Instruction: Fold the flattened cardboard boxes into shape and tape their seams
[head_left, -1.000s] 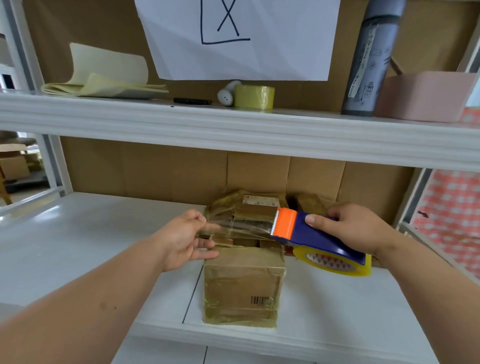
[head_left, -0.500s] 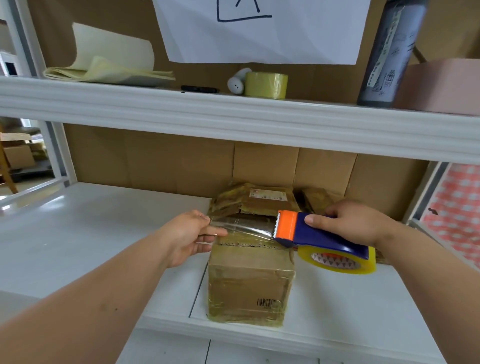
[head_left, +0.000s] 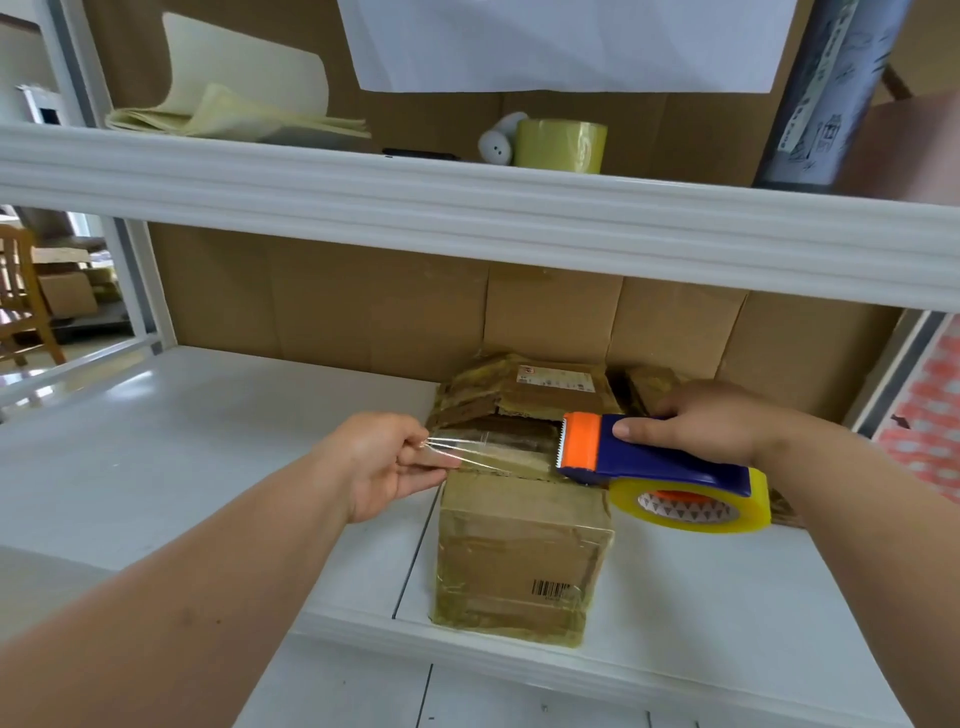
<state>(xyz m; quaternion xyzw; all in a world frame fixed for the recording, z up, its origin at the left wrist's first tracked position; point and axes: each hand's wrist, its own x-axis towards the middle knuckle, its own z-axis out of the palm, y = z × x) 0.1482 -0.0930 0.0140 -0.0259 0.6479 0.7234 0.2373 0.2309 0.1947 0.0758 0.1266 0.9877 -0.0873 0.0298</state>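
I see the white shelf (head_left: 218, 447) carrying one cardboard box (head_left: 522, 551) near its front edge, already folded into shape, its sides glossy with tape. Flattened boxes (head_left: 524, 387) wait behind it, so most work remains, I judge. My right hand (head_left: 711, 423) grips the tape dispenser (head_left: 649, 457); my left hand (head_left: 387, 465) pinches the clear tape strip (head_left: 488, 447) stretched above the box's top seam, not yet pressed down.
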